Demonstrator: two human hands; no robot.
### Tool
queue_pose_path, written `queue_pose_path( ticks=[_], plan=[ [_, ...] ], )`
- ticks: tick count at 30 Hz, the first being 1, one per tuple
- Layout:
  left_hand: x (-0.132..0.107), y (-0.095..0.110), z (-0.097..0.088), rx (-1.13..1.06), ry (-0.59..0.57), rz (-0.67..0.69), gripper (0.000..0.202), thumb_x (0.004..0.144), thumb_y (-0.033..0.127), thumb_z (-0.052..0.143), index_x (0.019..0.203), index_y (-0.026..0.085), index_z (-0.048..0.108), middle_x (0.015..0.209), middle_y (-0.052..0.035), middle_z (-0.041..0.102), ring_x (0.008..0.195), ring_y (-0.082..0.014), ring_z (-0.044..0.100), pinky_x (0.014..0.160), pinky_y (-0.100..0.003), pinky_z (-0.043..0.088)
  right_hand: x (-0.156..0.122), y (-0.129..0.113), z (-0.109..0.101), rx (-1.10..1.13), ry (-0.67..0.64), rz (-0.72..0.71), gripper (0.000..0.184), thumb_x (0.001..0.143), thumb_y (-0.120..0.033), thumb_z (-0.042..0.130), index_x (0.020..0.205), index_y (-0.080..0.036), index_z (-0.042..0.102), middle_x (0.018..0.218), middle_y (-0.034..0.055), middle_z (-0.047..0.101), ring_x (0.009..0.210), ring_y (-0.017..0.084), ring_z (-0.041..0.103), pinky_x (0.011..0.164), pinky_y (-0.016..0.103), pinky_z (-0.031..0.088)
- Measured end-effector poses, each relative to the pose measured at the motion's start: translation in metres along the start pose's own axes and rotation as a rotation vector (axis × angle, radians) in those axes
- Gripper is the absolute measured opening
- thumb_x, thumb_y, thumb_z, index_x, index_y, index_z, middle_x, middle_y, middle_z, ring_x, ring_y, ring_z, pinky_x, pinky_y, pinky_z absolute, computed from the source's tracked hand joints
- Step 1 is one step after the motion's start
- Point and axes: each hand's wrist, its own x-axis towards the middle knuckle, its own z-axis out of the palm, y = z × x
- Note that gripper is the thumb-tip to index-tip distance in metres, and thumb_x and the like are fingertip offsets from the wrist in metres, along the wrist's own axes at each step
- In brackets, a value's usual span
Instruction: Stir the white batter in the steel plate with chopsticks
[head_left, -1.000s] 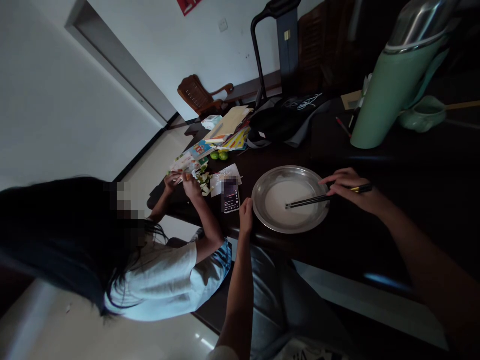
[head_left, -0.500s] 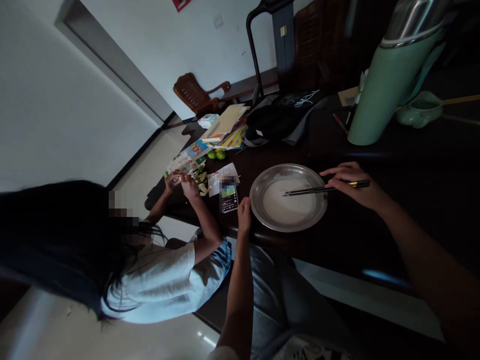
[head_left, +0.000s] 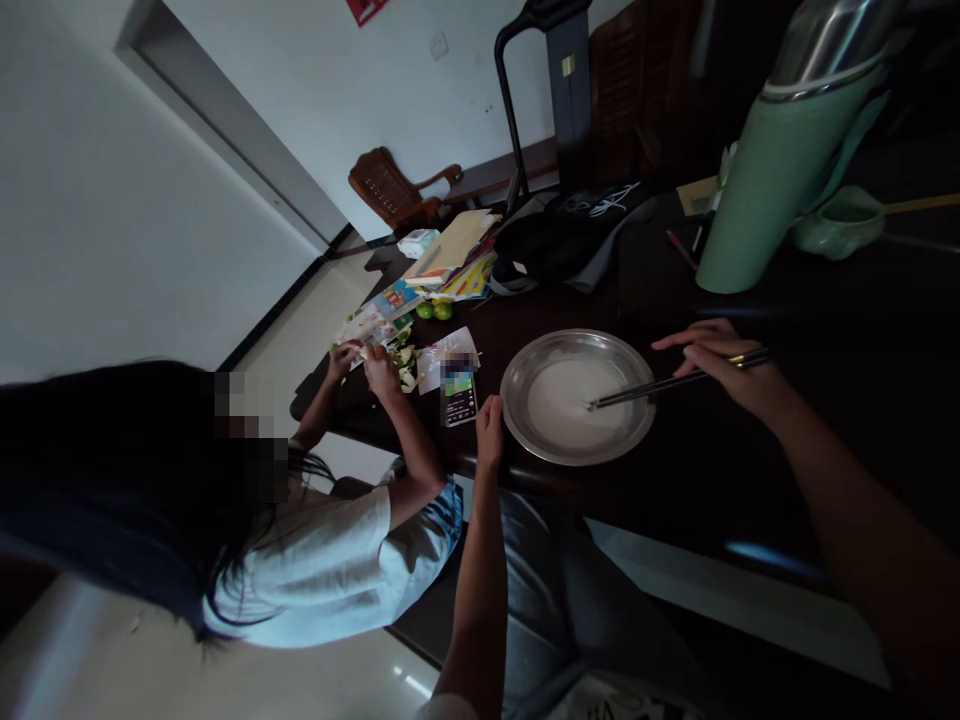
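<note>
And here's the metal bowl (head_left: 581, 458), sitting on the dark table (head_left: 697, 470) squarely between the two hands, pale liquid (head_left: 559, 410) spread across its bottom. Over on the left, the left hand (head_left: 490, 430) is right up at the bowl's left rim, fingers drawn together; how firmly they pinch it, I cannot tell. Across on the right, the right hand (head_left: 724, 365) stands just off the far right side of the rim, closed around a pair of dark chopsticks (head_left: 652, 387), one finger stretched out leftward. And look at that line! The long axis of the chopsticks slants from the right hand leftward and a touch nearer, over the right rim, tips down at the liquid close to the middle. So the left hand is nearer the rim, while the right reaches the liquid only through the sticks. Just left of the bowl lies a phone (head_left: 459, 402), and farther left another person's hands (head_left: 381, 375) are raised together above the table's edge.
</note>
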Motion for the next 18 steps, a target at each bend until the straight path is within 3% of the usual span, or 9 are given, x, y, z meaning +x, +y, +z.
queue_pose_path(
  ticks=[4,10,15,18],
  plan=[
    [0.0004,0.0017,0.0006,0.002,0.032,-0.028,0.054,0.091,0.06,0.067,0.061,0.021,0.044,0.066,0.0034,0.038,0.069,-0.0138,0.035,0.065,-0.025,0.036,-0.0005,-0.0041,0.0083,-0.006,-0.133,-0.03,0.034,0.094,-0.047,0.059,0.073,-0.03,0.081,0.116,0.0053,0.083,0.113,0.032,0.061,0.104,0.055,0.047],
    [-0.0011,0.0039,0.0002,-0.006,0.022,-0.039,0.057,0.092,0.06,0.068,0.059,0.021,0.041,0.065,0.0039,0.035,0.066,-0.0137,0.033,0.063,-0.026,0.035,0.0002,-0.002,0.0014,-0.03,0.022,-0.003,0.039,0.096,-0.045,0.055,0.069,-0.03,0.078,0.113,0.0054,0.084,0.111,0.03,0.062,0.104,0.054,0.046],
    [-0.0019,0.0039,-0.0006,0.012,0.02,-0.028,0.054,0.093,0.057,0.067,0.06,0.021,0.044,0.065,0.0035,0.037,0.067,-0.0139,0.035,0.065,-0.025,0.036,-0.0012,-0.0047,0.0074,-0.032,-0.137,-0.027,0.036,0.095,-0.05,0.058,0.074,-0.031,0.08,0.115,0.0049,0.083,0.113,0.032,0.06,0.103,0.055,0.047],
    [-0.0018,0.0031,-0.0006,0.002,0.02,-0.011,0.054,0.093,0.057,0.067,0.061,0.021,0.042,0.065,0.0039,0.036,0.067,-0.0135,0.034,0.066,-0.025,0.036,0.0002,-0.0036,0.0061,-0.077,-0.087,-0.02,0.035,0.094,-0.051,0.059,0.075,-0.03,0.08,0.115,0.0054,0.083,0.112,0.031,0.062,0.104,0.056,0.046]
  ],
)
